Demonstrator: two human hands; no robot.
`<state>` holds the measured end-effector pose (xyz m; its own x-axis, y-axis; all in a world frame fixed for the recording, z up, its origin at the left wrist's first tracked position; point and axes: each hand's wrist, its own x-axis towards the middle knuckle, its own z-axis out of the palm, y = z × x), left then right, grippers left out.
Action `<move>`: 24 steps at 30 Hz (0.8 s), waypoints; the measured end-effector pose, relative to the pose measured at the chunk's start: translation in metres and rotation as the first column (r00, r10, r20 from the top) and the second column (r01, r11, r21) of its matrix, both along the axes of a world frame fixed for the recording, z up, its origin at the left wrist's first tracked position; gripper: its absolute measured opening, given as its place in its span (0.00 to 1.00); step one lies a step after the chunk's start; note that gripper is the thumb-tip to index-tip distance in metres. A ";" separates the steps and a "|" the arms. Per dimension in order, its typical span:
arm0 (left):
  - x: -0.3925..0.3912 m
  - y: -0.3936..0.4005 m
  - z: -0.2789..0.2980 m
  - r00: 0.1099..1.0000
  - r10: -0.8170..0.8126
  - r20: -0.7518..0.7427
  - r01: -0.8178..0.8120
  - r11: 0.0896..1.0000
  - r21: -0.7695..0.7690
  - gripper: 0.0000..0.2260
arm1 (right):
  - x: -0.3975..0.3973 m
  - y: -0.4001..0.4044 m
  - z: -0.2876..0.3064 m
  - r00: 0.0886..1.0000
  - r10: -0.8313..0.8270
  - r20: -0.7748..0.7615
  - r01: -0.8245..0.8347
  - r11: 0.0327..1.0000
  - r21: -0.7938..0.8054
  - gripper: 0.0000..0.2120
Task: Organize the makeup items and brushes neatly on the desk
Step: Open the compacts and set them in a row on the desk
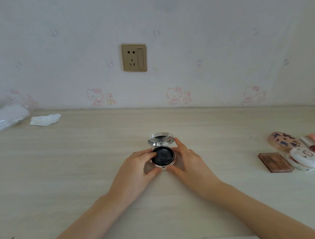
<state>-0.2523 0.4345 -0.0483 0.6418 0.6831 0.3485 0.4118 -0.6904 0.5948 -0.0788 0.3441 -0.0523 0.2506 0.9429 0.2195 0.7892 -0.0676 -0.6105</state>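
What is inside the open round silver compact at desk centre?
The open round silver compact holds a black round puff. The left hand fingertips rest on it. Whatever lies beneath the puff is hidden.

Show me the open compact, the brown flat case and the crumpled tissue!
open compact (162,156): head view, on the black puff inside its base.
brown flat case (275,162): head view, middle of its lid.
crumpled tissue (45,119): head view, middle of the white paper.
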 end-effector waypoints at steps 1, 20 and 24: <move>0.001 0.004 0.001 1.000 -0.008 -0.003 0.008 1.000 0.012 0.19 | 0.001 0.004 0.000 1.000 0.002 0.003 -0.002 1.000 0.001 0.40; 0.031 0.087 0.006 0.999 0.029 0.020 -0.029 0.999 0.039 0.14 | 0.026 0.100 0.014 0.996 0.051 -0.070 -0.050 0.999 0.011 0.40; 0.036 0.095 0.002 0.997 0.068 0.024 -0.070 0.996 0.062 0.14 | 0.025 0.109 0.017 0.998 0.060 -0.036 -0.060 0.998 -0.014 0.39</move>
<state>-0.2168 0.5299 -0.0462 0.5857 0.7018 0.4055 0.4471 -0.6971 0.5605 -0.0538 0.4536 -0.0356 0.2009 0.9597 0.1966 0.7697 -0.0305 -0.6377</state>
